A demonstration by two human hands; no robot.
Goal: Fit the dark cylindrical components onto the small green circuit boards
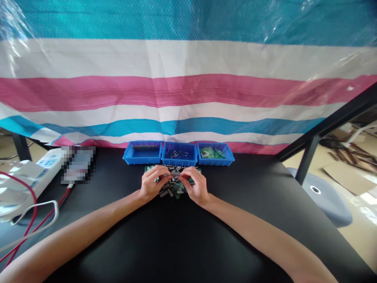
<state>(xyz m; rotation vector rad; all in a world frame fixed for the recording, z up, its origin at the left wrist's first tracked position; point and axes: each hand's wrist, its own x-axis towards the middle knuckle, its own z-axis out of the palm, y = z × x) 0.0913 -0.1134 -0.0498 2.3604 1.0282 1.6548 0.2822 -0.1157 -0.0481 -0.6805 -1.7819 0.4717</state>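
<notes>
Above a mixed pile of small parts, my left hand [153, 183] and my right hand [196, 186] face each other with fingers pinched. Between their fingertips is a short grey metal cylinder [176, 173], gripped from both ends. A bit of green shows by my left fingers; I cannot make out whether it is held. Beneath the hands lie grey metal cylinders [167, 193], thin dark pins and green pieces [178, 191], partly covered by my fingers.
Three blue bins stand in a row behind the pile: the left bin [142, 161] has lined-up metal cylinders, the middle bin [179, 161] thin pins, the right bin [216, 161] green packets. Leftward are a power strip [53, 165], cables and a pixelated device [78, 165]. A striped sheet [188, 90] hangs behind.
</notes>
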